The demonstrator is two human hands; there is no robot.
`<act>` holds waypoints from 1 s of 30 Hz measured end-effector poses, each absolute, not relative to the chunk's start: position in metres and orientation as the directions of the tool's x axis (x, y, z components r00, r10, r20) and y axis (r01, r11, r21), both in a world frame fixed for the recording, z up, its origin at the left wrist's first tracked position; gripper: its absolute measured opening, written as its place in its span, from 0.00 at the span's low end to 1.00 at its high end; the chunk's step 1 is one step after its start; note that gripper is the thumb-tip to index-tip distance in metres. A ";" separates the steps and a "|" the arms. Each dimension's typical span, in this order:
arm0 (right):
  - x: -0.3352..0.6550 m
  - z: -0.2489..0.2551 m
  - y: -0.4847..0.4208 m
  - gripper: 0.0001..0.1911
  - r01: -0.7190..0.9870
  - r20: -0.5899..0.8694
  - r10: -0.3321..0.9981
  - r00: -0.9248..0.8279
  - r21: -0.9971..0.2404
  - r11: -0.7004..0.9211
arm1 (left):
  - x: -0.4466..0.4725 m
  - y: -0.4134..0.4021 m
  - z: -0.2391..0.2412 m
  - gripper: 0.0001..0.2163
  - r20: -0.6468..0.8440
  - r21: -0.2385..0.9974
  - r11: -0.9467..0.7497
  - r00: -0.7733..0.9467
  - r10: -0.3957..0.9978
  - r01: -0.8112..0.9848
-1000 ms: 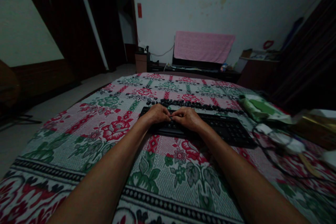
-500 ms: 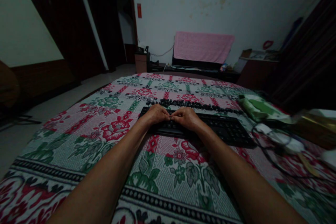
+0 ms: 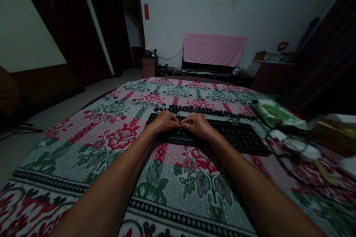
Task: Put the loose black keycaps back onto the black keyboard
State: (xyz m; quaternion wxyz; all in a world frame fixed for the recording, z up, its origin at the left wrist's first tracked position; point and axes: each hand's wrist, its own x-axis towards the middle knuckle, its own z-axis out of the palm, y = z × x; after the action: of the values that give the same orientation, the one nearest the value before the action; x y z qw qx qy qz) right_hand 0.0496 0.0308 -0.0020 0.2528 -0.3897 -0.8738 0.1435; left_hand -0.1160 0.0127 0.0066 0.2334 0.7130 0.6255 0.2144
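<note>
"Keyboard (image 3: 243, 139): in the head view, where are we finding it?"

"We are seeing it lying on the patterned tablecloth (image 3: 116, 183), directly under our two hands. Its long axis is running left to right, slanting so that the right end is sitting nearer to us."

"Which hand is lying nearer to what?"

"Our left hand (image 3: 167, 121) is covering the left part, with the left end just showing beside it. Our right hand (image 3: 198, 125) is reaching in over the part next to it. The long uncovered stretch is extending to the right, so our right hand is lying nearer to that."

"And how are we holding our fingers (image 3: 176, 120)?"

"We are holding both hands narrow, fingertips pinched and nearly meeting low over the keyboard. Whether a small piece is sitting between them, we cannot tell."

"What are we seeing around it?"

"Small black pieces (image 3: 207, 111), looking like loose keycaps, are forming a line just beyond its far edge. A dark cable (image 3: 286, 170) is curling near its right end."
</note>
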 end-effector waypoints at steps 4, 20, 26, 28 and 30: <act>0.048 -0.002 0.032 0.10 0.632 0.315 0.768 -0.558 -0.438 0.639 | -0.115 0.013 0.007 0.12 0.016 0.598 -0.100 0.113 0.994 0.795; 0.044 0.000 0.033 0.09 0.637 0.262 0.768 -0.585 -0.438 0.634 | -0.112 0.015 0.005 0.12 -0.030 0.630 -0.032 0.066 0.997 0.776; 0.047 -0.003 0.034 0.09 0.638 0.283 0.778 -0.560 -0.452 0.624 | -0.118 0.018 0.001 0.12 -0.040 0.712 -0.043 0.102 0.994 0.701; 0.047 -0.003 0.033 0.10 0.642 0.288 0.779 -0.557 -0.445 0.624 | -0.120 0.019 -0.001 0.12 -0.019 0.701 -0.059 0.101 0.995 0.711; 0.048 -0.002 0.032 0.10 0.648 0.297 0.773 -0.561 -0.423 0.633 | -0.120 0.018 -0.001 0.12 0.013 0.678 -0.092 0.113 0.993 0.729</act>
State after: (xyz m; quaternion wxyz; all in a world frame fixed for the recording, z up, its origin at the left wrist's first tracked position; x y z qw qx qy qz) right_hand 0.0478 0.0316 -0.0024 0.2324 -0.4067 -0.8733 0.1339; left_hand -0.1200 0.0184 -0.0009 0.2675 0.6965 0.6183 0.2470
